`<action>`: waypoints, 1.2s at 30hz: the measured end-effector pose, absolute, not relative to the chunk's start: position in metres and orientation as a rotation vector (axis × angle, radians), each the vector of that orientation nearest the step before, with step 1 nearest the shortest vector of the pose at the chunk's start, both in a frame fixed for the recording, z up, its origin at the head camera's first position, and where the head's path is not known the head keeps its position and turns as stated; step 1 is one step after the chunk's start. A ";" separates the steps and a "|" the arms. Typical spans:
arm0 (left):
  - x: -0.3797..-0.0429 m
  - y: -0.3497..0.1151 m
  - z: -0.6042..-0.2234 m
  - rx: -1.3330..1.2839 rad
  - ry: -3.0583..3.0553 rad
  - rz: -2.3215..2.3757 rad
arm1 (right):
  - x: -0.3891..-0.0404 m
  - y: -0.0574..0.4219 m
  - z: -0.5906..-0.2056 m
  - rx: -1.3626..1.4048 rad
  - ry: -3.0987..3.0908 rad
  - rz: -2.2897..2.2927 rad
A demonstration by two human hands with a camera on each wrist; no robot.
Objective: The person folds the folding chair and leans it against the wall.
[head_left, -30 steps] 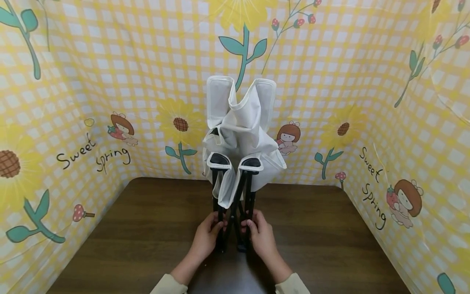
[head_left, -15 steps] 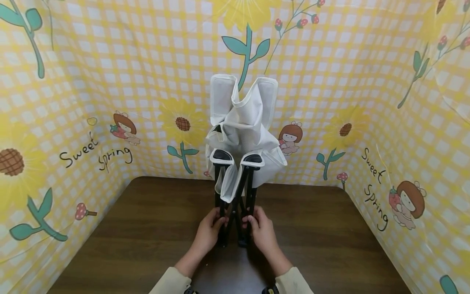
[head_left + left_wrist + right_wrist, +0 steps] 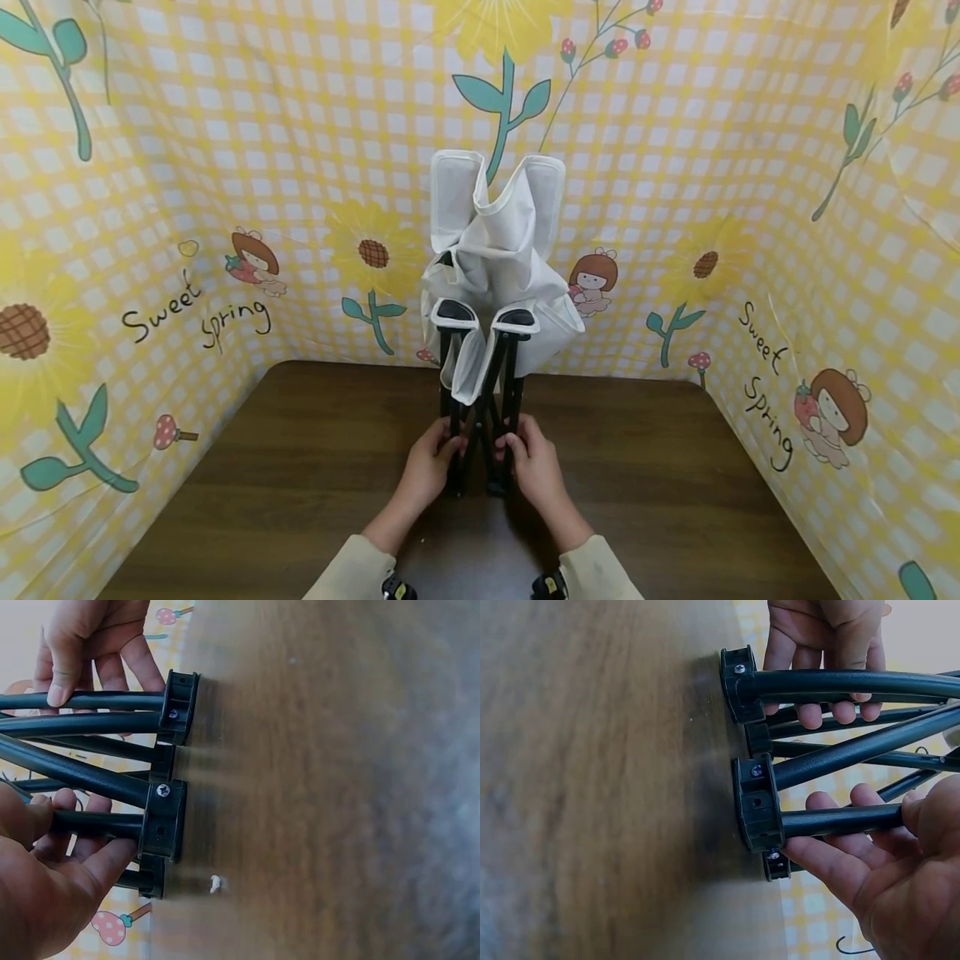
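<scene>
A folded camping chair (image 3: 504, 229) stands upright at the middle of the table in the head view, its white fabric seat bunched above black metal legs. My left hand (image 3: 429, 460) grips a leg on the left side, low down. On the opposite side my right hand (image 3: 536, 462) holds another leg at about the same height. In the left wrist view the thumb and fingers wrap round a black tube (image 3: 97, 823) just above its plastic foot (image 3: 163, 829). The right wrist view shows the same kind of hold, close to a screwed foot (image 3: 759, 814) right at the tabletop.
The dark wooden table (image 3: 645, 483) extends to both sides of the chair. A yellow checked cloth (image 3: 315, 150) with flowers and cartoon figures hangs at the back and both sides. A small white speck (image 3: 216, 883) lies on the table near the feet.
The chair has slid slightly away from me, and both hands have moved with it, keeping their grip. Black wrist devices have come into view at the sleeves.
</scene>
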State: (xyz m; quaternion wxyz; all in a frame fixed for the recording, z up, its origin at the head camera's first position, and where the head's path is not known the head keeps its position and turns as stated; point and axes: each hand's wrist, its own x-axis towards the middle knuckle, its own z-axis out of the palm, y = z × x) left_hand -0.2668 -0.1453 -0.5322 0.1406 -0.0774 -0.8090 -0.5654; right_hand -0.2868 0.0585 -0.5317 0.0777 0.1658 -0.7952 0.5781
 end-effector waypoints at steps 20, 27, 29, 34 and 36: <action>-0.281 -0.146 -0.531 -0.264 -2.306 -1.611 | -0.304 0.055 -0.532 0.488 -2.386 1.735; -0.288 -0.146 -0.535 -0.280 -2.317 -1.547 | -0.308 0.052 -0.533 0.511 -2.358 1.748; -0.289 -0.147 -0.535 -0.275 -2.323 -1.564 | -0.309 0.051 -0.535 0.518 -2.345 1.764; -0.294 -0.148 -0.533 -0.269 -2.340 -1.602 | -0.315 0.051 -0.537 0.536 -2.334 1.769; -0.295 -0.148 -0.534 -0.267 -2.339 -1.599 | -0.317 0.051 -0.538 0.539 -2.335 1.755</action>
